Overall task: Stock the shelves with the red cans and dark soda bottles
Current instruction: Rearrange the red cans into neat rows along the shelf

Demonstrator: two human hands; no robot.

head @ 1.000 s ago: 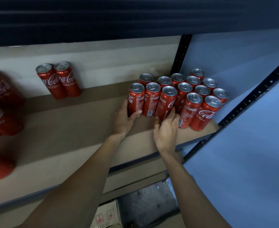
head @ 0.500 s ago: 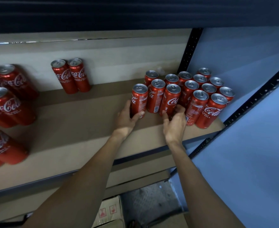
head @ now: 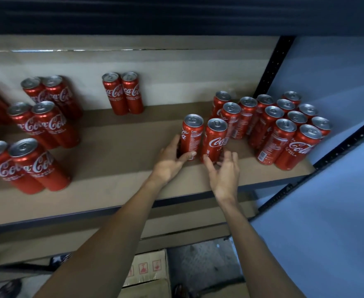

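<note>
**As two cans were drawn out, the block at the right end was opened up**

Head view: compared with half a second earlier, the left can (head: 190,136) and the right can (head: 214,140) had been pulled leftward out of the block of cans (head: 284,130) at the right end of the shelf (head: 116,151). They were stood upright, touching each other, just clear of the block and near the front edge. This was judged to be a regrouping into pairs rather than fresh stocking, since a back pair (head: 123,93) was set against the rear wall and further left pairs (head: 43,123) were ranged toward the left end. No dark soda bottles were seen, so that part of the task was taken as not yet done.

Both forearms were stretched forward over the front edge, the hands a little apart. The left hand (head: 170,162) was clamped on the left can, with the thumb laid across its front and the fingers behind. The right hand (head: 225,175) was held with its fingers (head: 207,163) spread and loosely curved at the foot of the right can, touching it but not closed round it.
</note>
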